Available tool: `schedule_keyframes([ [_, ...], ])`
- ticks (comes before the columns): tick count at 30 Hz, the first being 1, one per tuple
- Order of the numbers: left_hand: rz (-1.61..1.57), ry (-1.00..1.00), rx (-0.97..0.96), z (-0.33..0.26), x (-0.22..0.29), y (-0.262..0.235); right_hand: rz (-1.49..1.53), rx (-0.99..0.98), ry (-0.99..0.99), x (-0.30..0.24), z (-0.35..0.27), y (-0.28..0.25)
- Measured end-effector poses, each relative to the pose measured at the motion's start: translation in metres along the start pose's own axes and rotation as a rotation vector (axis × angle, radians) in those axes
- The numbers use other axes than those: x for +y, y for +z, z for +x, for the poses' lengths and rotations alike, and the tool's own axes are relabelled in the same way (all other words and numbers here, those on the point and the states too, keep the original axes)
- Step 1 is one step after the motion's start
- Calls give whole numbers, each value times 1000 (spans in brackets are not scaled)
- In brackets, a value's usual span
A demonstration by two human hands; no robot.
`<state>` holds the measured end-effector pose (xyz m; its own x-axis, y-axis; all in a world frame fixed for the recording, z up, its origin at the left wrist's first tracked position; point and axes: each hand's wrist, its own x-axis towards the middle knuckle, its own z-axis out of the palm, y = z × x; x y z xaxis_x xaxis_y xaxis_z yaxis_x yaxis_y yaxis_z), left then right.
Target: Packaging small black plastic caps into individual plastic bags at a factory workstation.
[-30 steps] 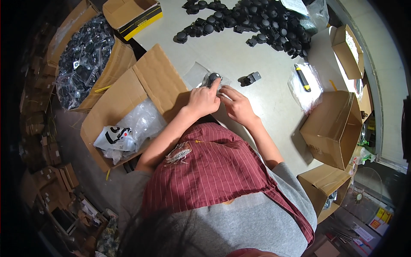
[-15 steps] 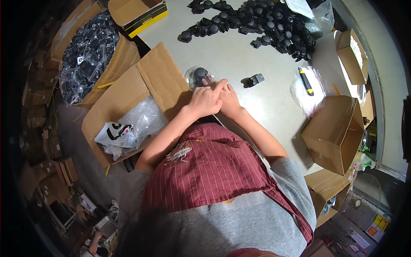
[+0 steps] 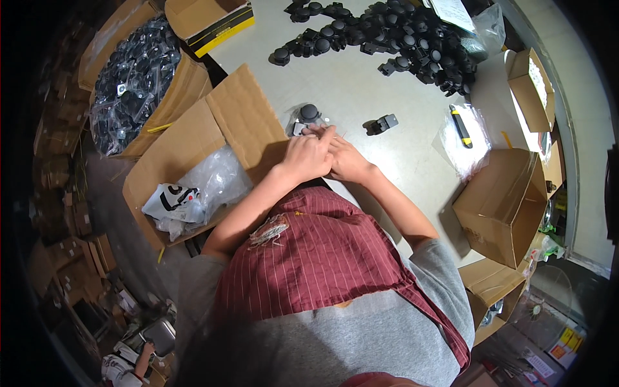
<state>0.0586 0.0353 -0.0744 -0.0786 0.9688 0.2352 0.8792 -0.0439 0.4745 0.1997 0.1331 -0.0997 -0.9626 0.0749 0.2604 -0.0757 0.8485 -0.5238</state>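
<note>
A black round-topped part [image 3: 309, 112] lies at the near edge of the grey table, inside a clear plastic bag [image 3: 297, 122]. My left hand [image 3: 309, 153] and my right hand [image 3: 349, 162] come together at the near side of the bag, fingers overlapping. Both are closed in a pinch along the bag's near edge; my fingers partly hide that edge. A single black clip-like part [image 3: 382, 124] lies on the table just right of my hands, touching neither.
Black parts [image 3: 393, 32] are heaped at the far side. An open carton [image 3: 187, 148] stands left, beside a box of bagged parts [image 3: 132, 84]. At right lie a yellow-black cutter [image 3: 461, 126] and a brown box [image 3: 500, 206]. Another person's arm [image 3: 143, 361] shows lower left.
My hands have drawn slightly nearer to me, and my right hand has turned flatter beside the left. The bagged part sits slightly farther right. The other person's arm has shifted at lower left.
</note>
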Motion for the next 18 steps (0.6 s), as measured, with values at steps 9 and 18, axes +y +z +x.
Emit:
schedule_keyframes([
  [9, -85, 376, 60, -2, 4, 13, -204, -36, 175, 13, 17, 13],
  [18, 140, 184, 130, 2, -5, 2, -235, -146, 97, -3, -22, -15],
])
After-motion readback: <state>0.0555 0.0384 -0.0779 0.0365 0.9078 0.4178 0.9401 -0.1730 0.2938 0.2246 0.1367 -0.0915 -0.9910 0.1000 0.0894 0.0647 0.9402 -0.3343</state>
